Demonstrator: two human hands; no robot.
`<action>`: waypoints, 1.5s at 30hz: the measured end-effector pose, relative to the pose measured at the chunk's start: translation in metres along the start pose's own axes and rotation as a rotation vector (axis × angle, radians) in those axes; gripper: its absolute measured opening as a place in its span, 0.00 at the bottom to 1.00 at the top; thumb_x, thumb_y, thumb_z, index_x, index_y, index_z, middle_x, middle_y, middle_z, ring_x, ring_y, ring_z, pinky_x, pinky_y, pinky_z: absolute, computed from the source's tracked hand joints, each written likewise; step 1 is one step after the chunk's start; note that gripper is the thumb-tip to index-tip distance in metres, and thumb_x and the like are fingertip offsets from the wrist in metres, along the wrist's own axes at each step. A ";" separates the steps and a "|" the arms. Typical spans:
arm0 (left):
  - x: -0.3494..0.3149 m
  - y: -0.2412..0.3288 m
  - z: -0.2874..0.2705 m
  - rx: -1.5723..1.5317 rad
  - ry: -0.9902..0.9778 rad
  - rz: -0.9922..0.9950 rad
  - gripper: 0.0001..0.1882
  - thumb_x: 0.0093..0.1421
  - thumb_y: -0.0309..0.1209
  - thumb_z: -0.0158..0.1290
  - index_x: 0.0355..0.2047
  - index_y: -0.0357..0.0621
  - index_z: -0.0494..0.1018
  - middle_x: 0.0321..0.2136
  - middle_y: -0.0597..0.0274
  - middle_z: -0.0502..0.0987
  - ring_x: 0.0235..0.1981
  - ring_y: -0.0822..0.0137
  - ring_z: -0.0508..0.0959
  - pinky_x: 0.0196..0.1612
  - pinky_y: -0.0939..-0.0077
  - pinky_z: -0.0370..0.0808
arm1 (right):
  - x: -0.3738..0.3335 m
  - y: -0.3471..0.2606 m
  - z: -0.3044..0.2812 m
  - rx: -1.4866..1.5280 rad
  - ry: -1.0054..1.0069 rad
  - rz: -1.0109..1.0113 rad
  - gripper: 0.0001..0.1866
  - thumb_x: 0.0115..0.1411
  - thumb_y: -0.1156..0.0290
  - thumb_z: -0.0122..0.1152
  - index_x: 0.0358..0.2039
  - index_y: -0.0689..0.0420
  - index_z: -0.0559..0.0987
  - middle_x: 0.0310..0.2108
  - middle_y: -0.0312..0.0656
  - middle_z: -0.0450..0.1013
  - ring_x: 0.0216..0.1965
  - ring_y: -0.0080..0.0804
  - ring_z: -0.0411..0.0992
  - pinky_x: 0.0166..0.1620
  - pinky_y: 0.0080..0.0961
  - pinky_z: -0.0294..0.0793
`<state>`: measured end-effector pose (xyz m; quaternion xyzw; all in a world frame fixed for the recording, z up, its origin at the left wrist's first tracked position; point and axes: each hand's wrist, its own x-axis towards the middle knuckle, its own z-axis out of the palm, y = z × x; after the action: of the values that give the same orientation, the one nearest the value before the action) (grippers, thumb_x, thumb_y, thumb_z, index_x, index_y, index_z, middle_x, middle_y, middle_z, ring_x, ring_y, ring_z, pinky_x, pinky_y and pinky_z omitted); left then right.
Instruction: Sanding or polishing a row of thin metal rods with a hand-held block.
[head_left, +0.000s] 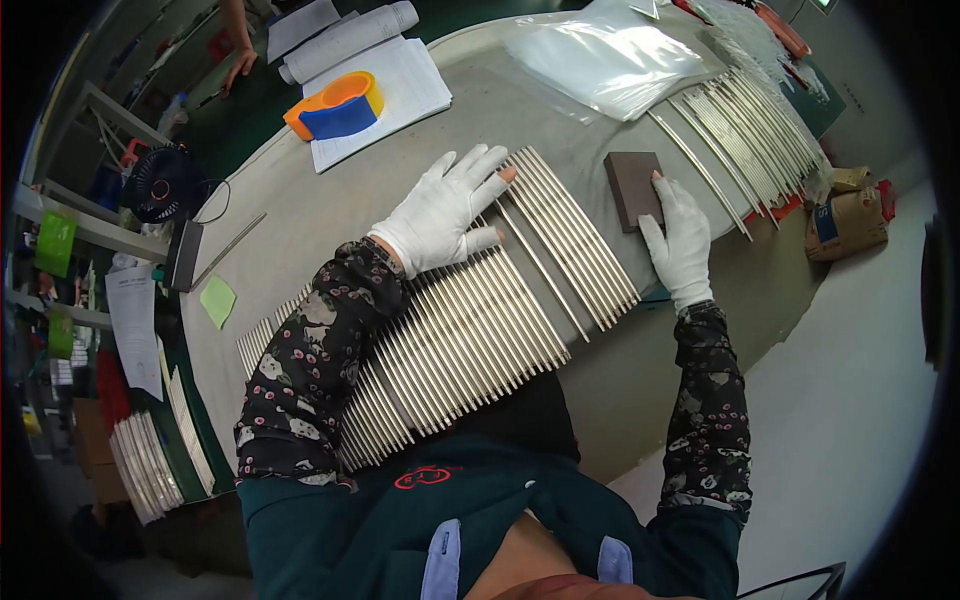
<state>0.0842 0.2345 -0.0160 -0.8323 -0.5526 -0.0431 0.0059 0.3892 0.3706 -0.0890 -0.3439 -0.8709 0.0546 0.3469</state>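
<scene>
A long row of slim silvery metal rods [460, 335] lies side by side on the table in front of me. My left hand [440, 212], in a white glove with some bare fingertips, rests over their far ends, fingers stretched and thumb apart. Beside its thumb, a single rod [548, 268] lies between the long row and a smaller group of rods [572, 235]. To the right, my right hand [682, 245], also gloved, holds the edge of a dark brown rectangular block [630, 190] with thumb and fingertip. The block lies on the table; its underside is hidden.
More rods [750, 140] lie at the far right near clear plastic bags [605, 60]. Papers [400, 100] carry an orange-and-blue tape dispenser [340, 108]. A small black fan [163, 185] stands left. Another person's hand [238, 70] shows at the far left.
</scene>
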 end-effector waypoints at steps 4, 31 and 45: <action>0.037 -0.006 0.011 -0.058 0.043 -0.026 0.36 0.63 0.51 0.46 0.63 0.41 0.55 0.65 0.45 0.53 0.65 0.43 0.55 0.66 0.49 0.52 | 0.003 -0.005 -0.001 -0.014 0.025 -0.032 0.29 0.55 0.59 0.58 0.54 0.62 0.70 0.48 0.52 0.71 0.51 0.50 0.68 0.52 0.41 0.68; 0.016 -0.050 0.023 -0.123 -0.096 0.034 0.38 0.66 0.57 0.36 0.68 0.49 0.48 0.69 0.55 0.48 0.70 0.53 0.46 0.69 0.52 0.36 | 0.003 -0.006 -0.001 -0.024 0.085 -0.075 0.29 0.55 0.54 0.58 0.52 0.61 0.72 0.43 0.48 0.72 0.45 0.47 0.70 0.46 0.38 0.71; 0.029 -0.037 0.017 -0.012 -0.060 0.036 0.35 0.63 0.53 0.42 0.64 0.45 0.58 0.67 0.52 0.53 0.68 0.50 0.50 0.68 0.47 0.43 | 0.008 -0.002 -0.002 -0.025 0.053 -0.065 0.29 0.54 0.58 0.60 0.52 0.63 0.71 0.46 0.51 0.71 0.48 0.49 0.69 0.50 0.40 0.69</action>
<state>0.0624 0.2765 -0.0318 -0.8429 -0.5374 -0.0211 -0.0149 0.3849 0.3741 -0.0826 -0.3211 -0.8727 0.0232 0.3671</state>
